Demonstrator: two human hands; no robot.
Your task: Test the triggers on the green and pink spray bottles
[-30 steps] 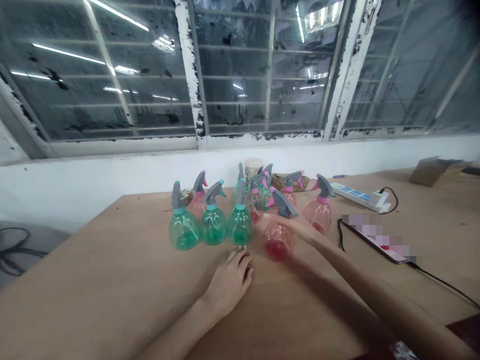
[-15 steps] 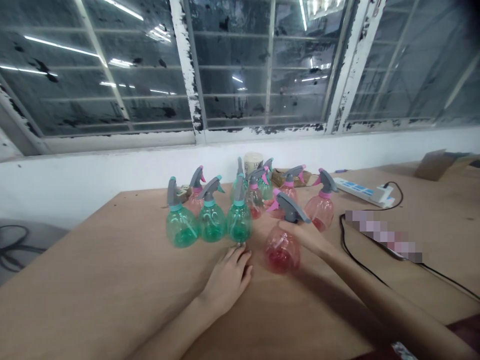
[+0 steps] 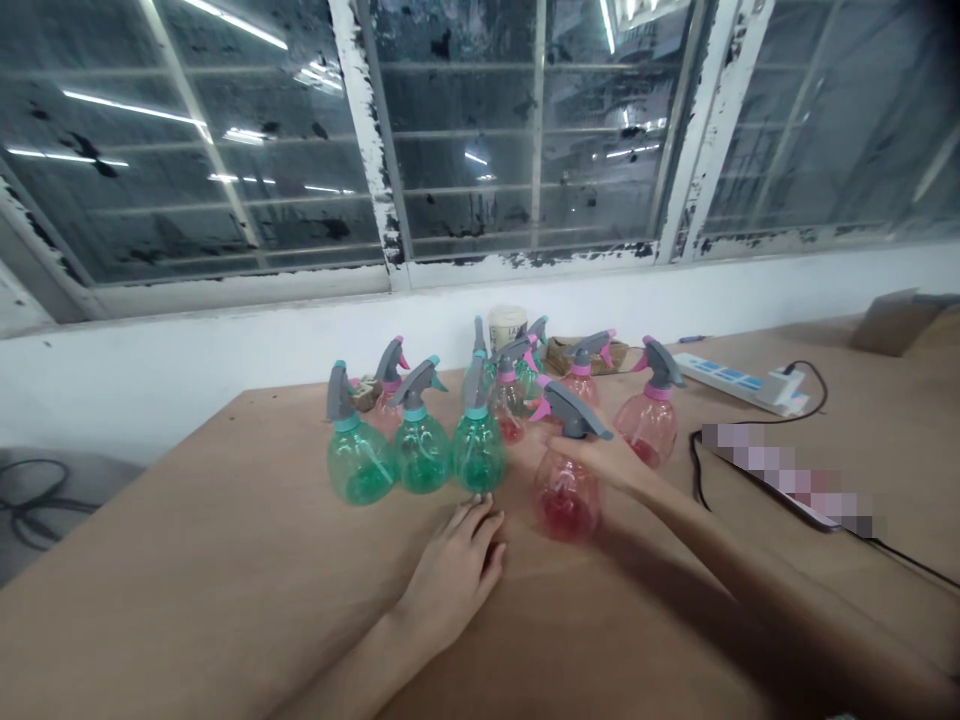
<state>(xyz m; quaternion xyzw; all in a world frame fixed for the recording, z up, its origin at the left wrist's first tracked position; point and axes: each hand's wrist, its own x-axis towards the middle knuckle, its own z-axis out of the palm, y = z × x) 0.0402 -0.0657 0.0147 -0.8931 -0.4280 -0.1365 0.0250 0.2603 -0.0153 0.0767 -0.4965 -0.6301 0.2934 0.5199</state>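
A pink spray bottle [image 3: 568, 505] is clamped by the right hand [image 3: 606, 458]; the left hand [image 3: 454, 568], unclenched, is rested on the surface [image 3: 225, 560].

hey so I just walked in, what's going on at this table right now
A person's right hand is gripping a pink spray bottle near its neck; whether its base touches the table is hard to tell. The left hand lies on the table, just in front of a row of three green spray bottles. More pink and green bottles stand behind.
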